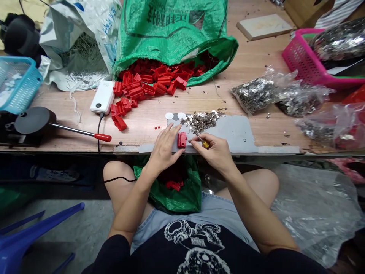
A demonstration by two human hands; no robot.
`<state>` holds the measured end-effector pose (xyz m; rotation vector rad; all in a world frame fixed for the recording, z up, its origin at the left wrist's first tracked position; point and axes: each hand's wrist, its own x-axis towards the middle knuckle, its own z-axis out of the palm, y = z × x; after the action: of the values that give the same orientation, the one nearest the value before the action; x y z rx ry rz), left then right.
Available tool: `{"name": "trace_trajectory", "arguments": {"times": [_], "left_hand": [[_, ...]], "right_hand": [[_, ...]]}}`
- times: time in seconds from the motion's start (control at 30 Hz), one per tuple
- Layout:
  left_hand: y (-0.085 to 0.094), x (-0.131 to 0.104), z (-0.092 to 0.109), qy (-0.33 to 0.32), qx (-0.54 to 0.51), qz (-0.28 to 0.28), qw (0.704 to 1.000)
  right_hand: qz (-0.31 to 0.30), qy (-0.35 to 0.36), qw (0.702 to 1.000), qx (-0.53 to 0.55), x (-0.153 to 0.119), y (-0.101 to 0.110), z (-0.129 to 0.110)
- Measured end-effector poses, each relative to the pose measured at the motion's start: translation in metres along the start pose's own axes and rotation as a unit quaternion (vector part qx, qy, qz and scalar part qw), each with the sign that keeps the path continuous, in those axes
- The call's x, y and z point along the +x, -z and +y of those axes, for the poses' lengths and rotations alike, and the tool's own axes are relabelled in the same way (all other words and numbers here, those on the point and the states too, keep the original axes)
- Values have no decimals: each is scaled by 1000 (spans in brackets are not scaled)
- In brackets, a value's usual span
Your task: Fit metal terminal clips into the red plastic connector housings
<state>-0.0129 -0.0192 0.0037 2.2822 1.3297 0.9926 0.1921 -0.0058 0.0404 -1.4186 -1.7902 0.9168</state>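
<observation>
One red plastic part [181,140] lies on the grey mat [236,133] at the table's front edge. My left hand [165,150] rests just left of it, fingers spread, thumb near its lower corner. To its right, my right hand [212,150] is closed round a tool with a yellow handle [204,144]; its thumb and forefinger are pinched, and whatever tiny piece is at their tips is too small to name. Behind the hands is a pile of small metal pieces [202,121]. More red parts [159,82] spill from the green sack [173,34].
A press lever with a red grip [102,137] and a white power bank [102,97] are at left. Metal-filled bags [256,93] and a pink basket [305,61] stand at right. An open green bag [182,198] hangs between the knees.
</observation>
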Motion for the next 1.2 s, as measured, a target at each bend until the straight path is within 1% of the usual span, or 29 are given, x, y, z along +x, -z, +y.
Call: {"name": "trace_trajectory", "arguments": {"times": [0.07, 0.13, 0.2, 0.37, 0.57, 0.67, 0.83, 0.9, 0.93, 0.97, 1.03, 1.1, 1.13, 1.2], "left_hand": [[-2, 0, -3, 11, -4, -3, 1000], [-4, 0, -3, 23, -12, 10, 1000], [-6, 0, -3, 27, -21, 28, 999], [-9, 0, -4, 16, -42, 68, 997], [-9, -1, -5, 23, -53, 73, 996], [-10, -1, -4, 32, -59, 75, 995], [-12, 0, -3, 41, -63, 90, 993], [-13, 0, -4, 41, -62, 94, 993], [-13, 0, -4, 41, -59, 95, 993], [-13, 0, -4, 39, -55, 97, 993], [-12, 0, -4, 31, -40, 98, 994], [-12, 0, -4, 21, -19, 92, 995], [-12, -1, -3, 18, -7, 92, 996], [-11, -1, -2, 13, 11, 98, 995]], "right_hand": [[-15, 55, 998, -33, -1, -2, 0], [-25, 114, 992, -56, -2, -5, 0], [-33, 149, 985, -75, -1, -8, -1], [-51, 192, 974, -112, 1, -12, -3], [-76, 227, 956, -172, 3, -4, -3], [-84, 245, 936, -239, 2, -1, -7], [-92, 269, 883, -373, 4, -1, -20], [-106, 261, 877, -390, 6, -2, -22], [-112, 253, 882, -382, 7, -1, -22], [-117, 243, 893, -360, 8, -1, -20], [-118, 213, 931, -273, 8, 1, -14], [-91, 156, 971, -154, 4, 2, -5], [-70, 119, 985, -100, 0, 2, 0], [-29, 41, 999, -22, -12, 2, 8]]}}
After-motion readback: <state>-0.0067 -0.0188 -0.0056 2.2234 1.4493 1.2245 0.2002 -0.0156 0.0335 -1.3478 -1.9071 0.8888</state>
